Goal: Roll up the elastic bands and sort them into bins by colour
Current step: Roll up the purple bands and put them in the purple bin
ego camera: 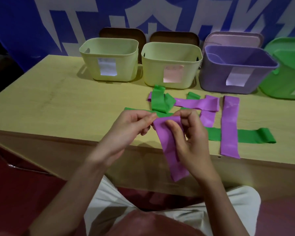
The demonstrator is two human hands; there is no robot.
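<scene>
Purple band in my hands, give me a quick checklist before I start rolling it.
1. Both hands on the band: ok. Left hand and right hand pinch the top edge of the purple band.
2. Band free of the pile: ok, it hangs off the table edge, apart from the others.
3. Roll started: not ok, the band hangs flat.
4. Purple bin open: ok.
5. Purple bin has room: ok, its inside looks mostly bare.
6. Band untwisted: cannot tell; its lower end creases.
</scene>
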